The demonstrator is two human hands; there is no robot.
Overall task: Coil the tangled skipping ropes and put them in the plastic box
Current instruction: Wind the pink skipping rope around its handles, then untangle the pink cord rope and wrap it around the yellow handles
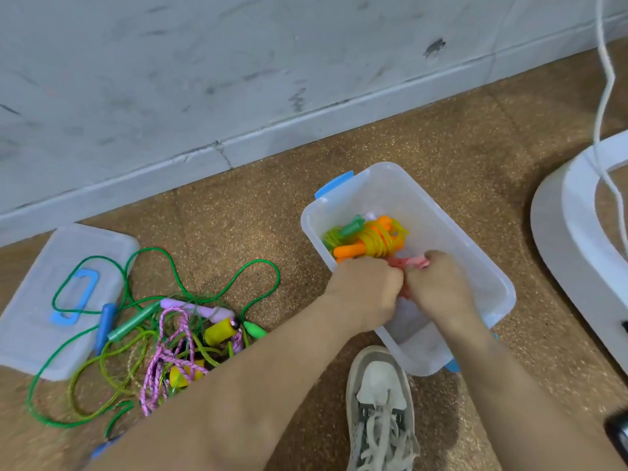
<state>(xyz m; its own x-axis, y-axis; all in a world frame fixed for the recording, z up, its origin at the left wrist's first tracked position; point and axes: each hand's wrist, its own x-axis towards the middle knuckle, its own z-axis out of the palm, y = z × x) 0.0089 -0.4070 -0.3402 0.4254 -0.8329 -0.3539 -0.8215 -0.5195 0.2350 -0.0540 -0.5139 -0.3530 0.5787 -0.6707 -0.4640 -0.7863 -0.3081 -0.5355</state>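
Both hands are down inside the plastic box (441, 212), knuckle to knuckle. The left hand (365, 290) is curled into a fist, and the right hand (438, 287) is curled close beside it. Between them they grip a red rope (409, 263). Only a small bunched part of it shows, just beyond the fingers. It seems to be a wound bundle lying crosswise from one hand to the other, but the hands cover too much of it to be sure.

Just beyond both hands, touching or nearly touching the red bundle, lies a coiled yellow rope (373, 243) with orange handles. The bare part of the box floor is beneath the hands and on their near side. I judge the coming move to be a short drop straight down and a letting go.

The tangle of ropes (176, 338) not yet coiled lies on the floor (255, 215), well out to the left of the left hand and partly on the lid (40, 283). The left hand is therefore the nearer one for the next reach.
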